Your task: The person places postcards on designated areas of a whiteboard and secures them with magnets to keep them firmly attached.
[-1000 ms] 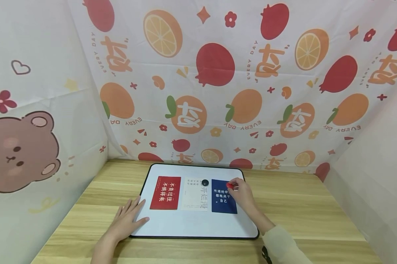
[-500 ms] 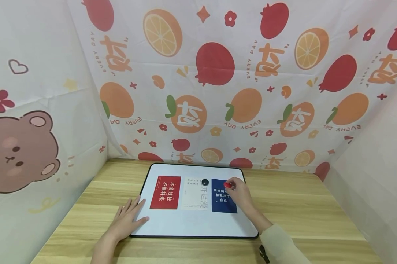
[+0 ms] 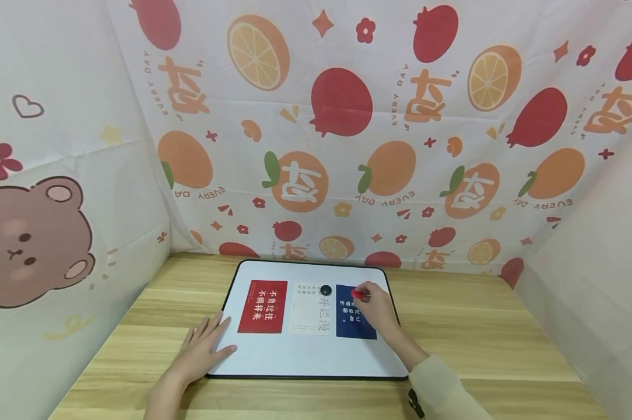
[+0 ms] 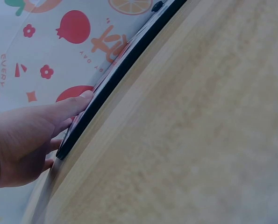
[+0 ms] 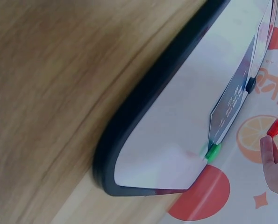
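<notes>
A whiteboard point(image 3: 305, 359) with a black frame lies on the table, bearing a red card point(image 3: 263, 307), a white card point(image 3: 302, 318) and a blue card point(image 3: 350, 329). My left hand point(image 3: 203, 344) rests with spread fingers on the board's left edge; in the left wrist view its thumb point(image 4: 85, 95) lies over the black rim. Between thumb and fingers, my right hand point(image 3: 376, 306) pinches a red round magnet point(image 3: 357, 294), held raised over the blue card's upper part. A black magnet point(image 3: 325, 290) sits at the white card's top right corner.
In the right wrist view a green magnet point(image 5: 213, 152) sits at a card's corner; the right hand hides that spot in the head view. Wooden tabletop point(image 3: 468, 326) surrounds the board. A fruit-printed cloth point(image 3: 347, 175) hangs behind, and a bear-printed one point(image 3: 32, 245) at the left.
My right hand has moved slightly left over the blue card, carrying the red magnet. The left hand keeps its place on the board's edge.
</notes>
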The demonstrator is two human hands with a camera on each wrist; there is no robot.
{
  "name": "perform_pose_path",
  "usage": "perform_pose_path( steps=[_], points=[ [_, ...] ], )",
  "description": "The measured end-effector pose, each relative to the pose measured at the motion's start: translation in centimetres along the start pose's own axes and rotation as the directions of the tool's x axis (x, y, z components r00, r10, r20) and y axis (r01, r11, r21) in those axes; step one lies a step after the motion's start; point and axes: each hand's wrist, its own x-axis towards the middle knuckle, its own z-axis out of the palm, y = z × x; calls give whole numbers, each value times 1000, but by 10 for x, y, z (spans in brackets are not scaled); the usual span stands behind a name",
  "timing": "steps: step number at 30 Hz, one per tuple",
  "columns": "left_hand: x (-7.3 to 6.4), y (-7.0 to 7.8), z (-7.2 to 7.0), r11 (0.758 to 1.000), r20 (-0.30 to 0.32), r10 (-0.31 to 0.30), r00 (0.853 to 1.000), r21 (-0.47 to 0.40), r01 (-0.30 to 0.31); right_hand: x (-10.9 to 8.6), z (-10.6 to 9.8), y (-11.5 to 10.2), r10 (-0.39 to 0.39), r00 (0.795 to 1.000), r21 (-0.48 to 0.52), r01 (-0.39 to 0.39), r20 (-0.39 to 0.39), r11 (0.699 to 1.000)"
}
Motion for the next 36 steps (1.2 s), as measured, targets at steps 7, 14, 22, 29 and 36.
perform_pose_path(
  steps=[7,14,22,29,36],
  points=[
    [0,-1,0,1000,2,-2,1000,1,2,0,4,-3,-7,1000,10,7,-2,1000],
    [0,-1,1,1000,3,-4,1000,-2,4,1,8,-7,5,1000,12,-5,3,1000],
    [-1,-1,0,1000,7,-11,1000,-3,11,1,10,-11,-12,1000,22,12,7,1000],
    [-1,-1,0,1000,5,-9,1000,-3,9,3,12,-18,-3,1000,21,3,17,1000],
    [0,-2,1,1000,5,-6,1000,11,6,5,16,-23,-19,1000,4,19,10,1000]
  ],
)
